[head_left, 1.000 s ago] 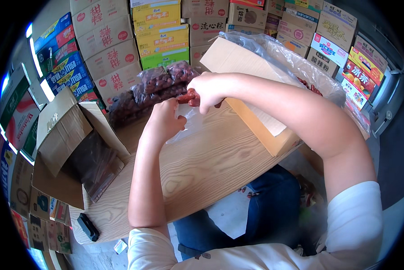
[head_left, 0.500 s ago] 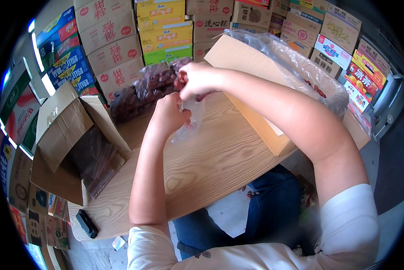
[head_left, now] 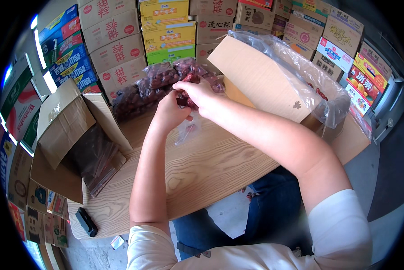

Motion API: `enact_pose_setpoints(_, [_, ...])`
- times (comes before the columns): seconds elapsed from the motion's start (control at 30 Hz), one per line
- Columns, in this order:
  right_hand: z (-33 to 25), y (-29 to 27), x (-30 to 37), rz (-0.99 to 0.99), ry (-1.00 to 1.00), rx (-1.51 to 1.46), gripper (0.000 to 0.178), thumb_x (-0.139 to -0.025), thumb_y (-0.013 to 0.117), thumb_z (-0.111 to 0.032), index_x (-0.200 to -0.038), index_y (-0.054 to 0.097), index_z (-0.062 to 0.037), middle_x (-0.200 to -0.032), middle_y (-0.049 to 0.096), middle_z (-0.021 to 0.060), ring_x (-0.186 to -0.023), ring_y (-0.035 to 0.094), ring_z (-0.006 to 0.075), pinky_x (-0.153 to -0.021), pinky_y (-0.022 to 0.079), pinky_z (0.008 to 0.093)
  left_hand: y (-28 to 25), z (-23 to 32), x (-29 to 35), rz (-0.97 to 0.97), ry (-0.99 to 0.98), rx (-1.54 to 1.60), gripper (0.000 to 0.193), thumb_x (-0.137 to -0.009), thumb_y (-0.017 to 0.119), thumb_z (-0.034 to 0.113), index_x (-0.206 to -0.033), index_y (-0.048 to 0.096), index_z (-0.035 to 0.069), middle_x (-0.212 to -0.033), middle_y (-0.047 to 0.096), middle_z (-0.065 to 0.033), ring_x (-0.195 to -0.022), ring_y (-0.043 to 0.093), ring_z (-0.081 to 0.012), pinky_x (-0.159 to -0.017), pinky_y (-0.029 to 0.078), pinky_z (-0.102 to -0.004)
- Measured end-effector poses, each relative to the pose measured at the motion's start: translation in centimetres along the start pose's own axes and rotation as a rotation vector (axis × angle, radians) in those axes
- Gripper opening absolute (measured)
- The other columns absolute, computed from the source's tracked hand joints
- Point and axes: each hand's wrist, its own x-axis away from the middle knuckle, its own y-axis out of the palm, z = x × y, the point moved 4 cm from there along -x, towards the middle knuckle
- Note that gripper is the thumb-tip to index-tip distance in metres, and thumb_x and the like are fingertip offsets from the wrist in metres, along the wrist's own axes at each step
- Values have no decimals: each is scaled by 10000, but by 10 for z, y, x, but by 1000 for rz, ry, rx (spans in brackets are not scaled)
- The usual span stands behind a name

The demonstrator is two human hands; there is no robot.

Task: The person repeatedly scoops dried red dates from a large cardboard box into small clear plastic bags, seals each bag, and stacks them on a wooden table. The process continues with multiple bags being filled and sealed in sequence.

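Note:
Over the far middle of the wooden table, my left hand is closed on a clear plastic bag, which hangs down with a little red showing in it. My right hand meets it at the top of the bag, fingers curled round several dark red dried dates. How far the dates sit inside the bag is hidden by my fingers. Just behind both hands lies a pile of filled clear bags of dates, stacked on each other.
At right, a large open carton lined with clear plastic has dates inside. An open carton with flat plastic bags lies at left. A small black object rests at the near left table edge. Stacked boxes line the back.
My right hand and forearm have come down and slightly right, and more of the dates at its fingers shows. My left hand has barely moved and keeps the plastic bag.

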Motion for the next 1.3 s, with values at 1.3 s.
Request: enact_pose_setpoints(1.3, [-55,14,25,-270,-234,435,205,-778,714,-268,-795,623,-85,-808,592,24,-822,530,122,-779,411,276,-13,14,7,110,37,-39,483,-709,607,46,-1165,546,-101,-1074,632,-207,-664,703,-219,-610,544,-306])
